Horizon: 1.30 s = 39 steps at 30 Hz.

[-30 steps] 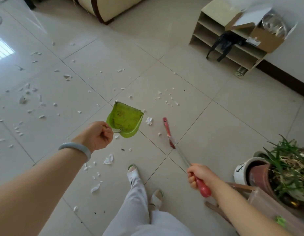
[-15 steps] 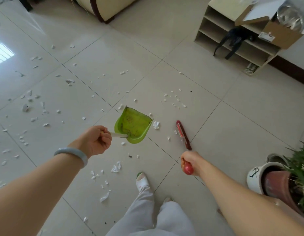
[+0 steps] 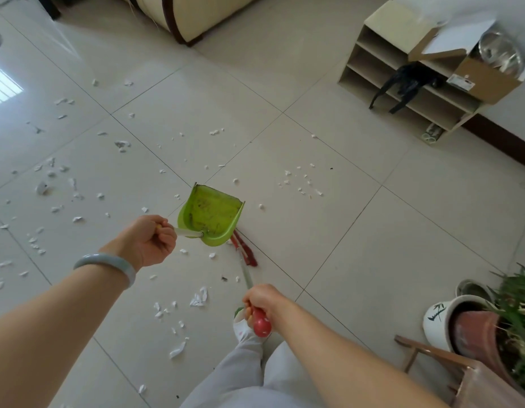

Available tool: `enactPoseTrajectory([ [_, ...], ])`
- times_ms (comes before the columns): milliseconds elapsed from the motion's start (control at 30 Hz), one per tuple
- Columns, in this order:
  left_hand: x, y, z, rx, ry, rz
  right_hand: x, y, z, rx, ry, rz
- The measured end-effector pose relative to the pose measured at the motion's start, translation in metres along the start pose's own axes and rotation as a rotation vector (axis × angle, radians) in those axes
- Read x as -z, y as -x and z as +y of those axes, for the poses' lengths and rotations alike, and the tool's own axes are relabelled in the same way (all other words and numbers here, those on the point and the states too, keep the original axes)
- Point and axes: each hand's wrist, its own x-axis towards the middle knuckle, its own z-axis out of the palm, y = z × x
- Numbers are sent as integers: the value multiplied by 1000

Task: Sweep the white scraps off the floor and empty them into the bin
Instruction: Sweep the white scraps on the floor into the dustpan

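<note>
Across the tiled floor [image 3: 343,231] the white scraps [image 3: 198,298] lie scattered, thickest to the left, none visible in the green dustpan [image 3: 214,214]. The left hand [image 3: 149,240] is curled round its handle, while the right hand [image 3: 262,301] grips the red broom [image 3: 245,251], its head just beside the pan, probably ready to sweep scraps in.

A home's living room: pale tiled floor [image 3: 358,245], a cream sofa [image 3: 202,16] at the far edge, an open shoe rack [image 3: 373,58] against the wall, a potted plant [image 3: 517,307] in the corner.
</note>
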Motion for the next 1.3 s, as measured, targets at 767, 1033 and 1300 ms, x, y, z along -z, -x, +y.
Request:
enactPoseTrajectory([
  [767, -99, -36, 7, 24, 47, -39, 226, 21, -131, 178, -148, 335],
  [1033, -181, -65, 3, 43, 96, -11, 301, 4, -201, 120, -35, 381],
  [1300, -235, -77, 9, 11, 196, -35, 253, -16, -219, 84, 185, 273],
])
